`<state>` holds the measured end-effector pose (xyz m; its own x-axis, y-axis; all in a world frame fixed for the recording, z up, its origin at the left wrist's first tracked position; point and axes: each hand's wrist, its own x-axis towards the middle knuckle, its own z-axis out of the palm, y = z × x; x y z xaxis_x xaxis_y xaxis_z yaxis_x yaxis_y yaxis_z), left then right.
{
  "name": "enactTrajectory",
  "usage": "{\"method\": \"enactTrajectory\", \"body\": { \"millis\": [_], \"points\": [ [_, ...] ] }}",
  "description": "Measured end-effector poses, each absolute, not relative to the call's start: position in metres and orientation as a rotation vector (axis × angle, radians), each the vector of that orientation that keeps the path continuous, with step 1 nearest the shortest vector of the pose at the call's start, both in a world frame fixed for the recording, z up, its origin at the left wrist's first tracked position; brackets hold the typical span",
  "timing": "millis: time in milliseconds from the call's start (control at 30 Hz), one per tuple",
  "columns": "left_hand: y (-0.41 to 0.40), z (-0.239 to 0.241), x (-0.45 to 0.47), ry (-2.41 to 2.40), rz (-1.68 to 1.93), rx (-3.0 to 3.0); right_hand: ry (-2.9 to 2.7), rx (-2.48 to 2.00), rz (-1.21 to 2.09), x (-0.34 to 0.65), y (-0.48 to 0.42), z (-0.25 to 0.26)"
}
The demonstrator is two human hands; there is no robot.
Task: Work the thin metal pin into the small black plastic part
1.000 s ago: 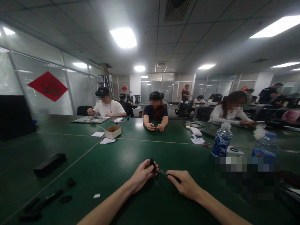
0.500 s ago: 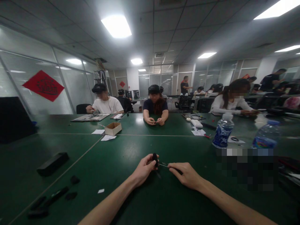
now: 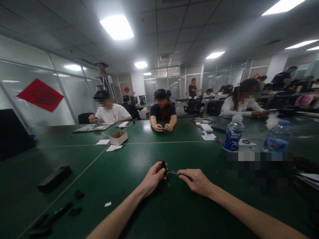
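Observation:
My left hand (image 3: pixel 155 176) is closed around a small black part (image 3: pixel 163 167), held upright above the green table (image 3: pixel 139 205). My right hand (image 3: pixel 195 181) grips a screwdriver, its dark handle mostly hidden in the palm. The thin metal shaft of the screwdriver (image 3: pixel 172 172) runs left from my fingers to the black part, and its tip seems to touch it. Too little of the part shows to tell its exact kind. Left of my forearm lie several loose black pieces (image 3: pixel 58 214) and a small white scrap (image 3: pixel 107 204).
A black block (image 3: pixel 54 178) rests at left. Farther off stands an open cardboard box (image 3: pixel 119 137) with papers beside it. Two plastic bottles, one with a blue label (image 3: pixel 233 134) and one blue-capped (image 3: pixel 277 136), stand at right. Across the table, a co-worker's hands (image 3: pixel 163 127) hold something small.
The whole view has shifted and tilted slightly with my head. Both hands keep their grips, with the screwdriver shaft still at the black part.

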<state>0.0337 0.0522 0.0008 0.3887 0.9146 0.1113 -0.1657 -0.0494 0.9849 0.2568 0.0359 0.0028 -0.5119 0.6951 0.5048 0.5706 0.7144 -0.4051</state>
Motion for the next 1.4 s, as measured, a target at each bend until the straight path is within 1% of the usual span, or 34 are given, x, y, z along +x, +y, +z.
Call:
{"method": "enactTrajectory", "body": {
  "millis": [133, 333, 567, 900, 1400],
  "points": [
    [0.052, 0.0, 0.034, 0.755, 1.025, 1.29, -2.135, -0.993, 0.285, 0.258, 0.038, 0.005],
    [0.051, 0.002, 0.036, 0.786, 1.066, 1.198, -2.386, -0.932, 0.299, 0.255, 0.033, 0.011],
    [0.051, 0.002, 0.034, 0.787, 1.029, 1.234, -2.361, -0.942, 0.308, 0.256, 0.034, 0.008],
    [0.045, 0.012, 0.035, 0.798, 1.003, 1.439, -2.376, -0.928, 0.303, 0.256, 0.034, 0.009],
    [0.051, 0.007, 0.036, 0.763, 0.99, 1.328, -2.307, -0.904, 0.306, 0.257, 0.038, 0.002]
  ]
}}
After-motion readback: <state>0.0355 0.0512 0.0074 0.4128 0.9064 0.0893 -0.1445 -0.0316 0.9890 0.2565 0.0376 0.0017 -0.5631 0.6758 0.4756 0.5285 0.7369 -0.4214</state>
